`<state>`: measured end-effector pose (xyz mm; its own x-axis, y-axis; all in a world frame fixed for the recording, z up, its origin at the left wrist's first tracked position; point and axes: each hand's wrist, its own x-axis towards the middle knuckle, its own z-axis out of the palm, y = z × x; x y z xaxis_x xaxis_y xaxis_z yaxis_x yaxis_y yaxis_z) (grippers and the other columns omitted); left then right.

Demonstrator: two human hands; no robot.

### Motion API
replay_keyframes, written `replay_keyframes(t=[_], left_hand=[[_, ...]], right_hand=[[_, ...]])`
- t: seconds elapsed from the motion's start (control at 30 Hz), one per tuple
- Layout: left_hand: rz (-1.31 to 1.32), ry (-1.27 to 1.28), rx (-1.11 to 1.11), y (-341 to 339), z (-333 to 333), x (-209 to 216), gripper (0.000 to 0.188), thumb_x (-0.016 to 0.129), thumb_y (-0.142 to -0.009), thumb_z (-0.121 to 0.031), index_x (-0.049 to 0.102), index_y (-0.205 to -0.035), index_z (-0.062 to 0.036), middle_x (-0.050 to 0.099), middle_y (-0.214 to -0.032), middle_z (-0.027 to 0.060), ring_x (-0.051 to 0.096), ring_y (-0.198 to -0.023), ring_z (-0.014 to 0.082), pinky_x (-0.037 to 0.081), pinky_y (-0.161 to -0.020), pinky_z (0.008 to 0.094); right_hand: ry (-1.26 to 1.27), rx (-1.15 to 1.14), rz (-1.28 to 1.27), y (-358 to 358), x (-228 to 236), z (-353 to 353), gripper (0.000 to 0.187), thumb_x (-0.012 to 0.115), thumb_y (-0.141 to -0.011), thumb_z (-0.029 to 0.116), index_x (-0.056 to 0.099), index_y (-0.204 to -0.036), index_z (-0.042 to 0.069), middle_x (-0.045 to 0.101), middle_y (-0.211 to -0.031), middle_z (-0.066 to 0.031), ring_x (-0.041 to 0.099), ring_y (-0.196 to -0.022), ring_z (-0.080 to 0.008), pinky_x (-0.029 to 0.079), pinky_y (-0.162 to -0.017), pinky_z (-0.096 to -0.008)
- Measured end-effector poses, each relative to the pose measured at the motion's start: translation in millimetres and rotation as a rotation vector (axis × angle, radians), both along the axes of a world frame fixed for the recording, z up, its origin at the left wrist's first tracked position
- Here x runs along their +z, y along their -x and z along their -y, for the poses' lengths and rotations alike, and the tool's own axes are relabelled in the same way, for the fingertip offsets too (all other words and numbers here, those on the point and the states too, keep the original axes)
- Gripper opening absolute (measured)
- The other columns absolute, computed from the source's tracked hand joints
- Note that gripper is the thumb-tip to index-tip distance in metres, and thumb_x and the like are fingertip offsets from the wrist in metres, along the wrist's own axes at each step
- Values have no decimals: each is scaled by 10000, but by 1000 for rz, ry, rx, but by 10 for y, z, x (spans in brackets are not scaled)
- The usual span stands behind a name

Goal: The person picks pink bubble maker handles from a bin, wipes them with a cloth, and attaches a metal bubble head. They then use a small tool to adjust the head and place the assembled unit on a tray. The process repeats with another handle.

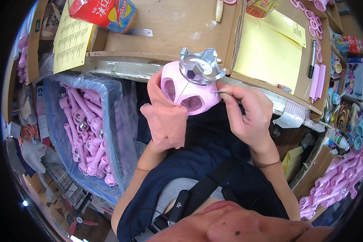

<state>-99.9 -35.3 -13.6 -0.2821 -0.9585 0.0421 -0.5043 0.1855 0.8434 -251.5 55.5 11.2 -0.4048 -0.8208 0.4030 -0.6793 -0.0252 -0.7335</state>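
Note:
In front of my chest I hold a hollow pink plastic part [182,87], rounded and with oval openings in its sides. A silver crown-shaped piece [202,67] with raised prongs sits on its top. My left hand [163,123], in a salmon-coloured glove, grips the pink part from its left side; the part hides most of the fingertips. At the right side of the part, my bare right hand [250,113] pinches a small, thin dark object [219,92] between thumb and forefinger. Its tip touches or nearly touches the pink surface. Its kind is too small to make out.
A blue bin [113,133] lined with plastic holds several pink parts [90,141] on the left. On the bench are a cardboard tray [161,42], a red package [103,14], yellow paper [266,52], a marker [312,58] and a small screwdriver [284,87]. Pink parts [339,173] are heaped at right.

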Motion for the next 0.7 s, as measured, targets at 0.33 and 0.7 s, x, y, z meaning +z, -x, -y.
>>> replay_keyframes(t=[0.33,0.7], left_hand=[[-47,-84,17,6,-15,-5,648,653,-668,74,478,-1284,-25,613,-1172,109,628,-1076,209,471,-928,278],[-78,-154,24,8,-15,46,652,610,-659,86,463,-1288,-4,590,-1190,122,601,-1110,203,449,-963,276]], right_hand=[[-8,-20,28,-16,1,5,133,732,-748,0,665,-854,45,671,-747,-65,631,-598,-240,459,-556,-321],[-68,10,59,-8,38,-29,93,676,-815,-38,680,-905,-11,711,-814,-93,642,-653,-182,490,-610,-265]])
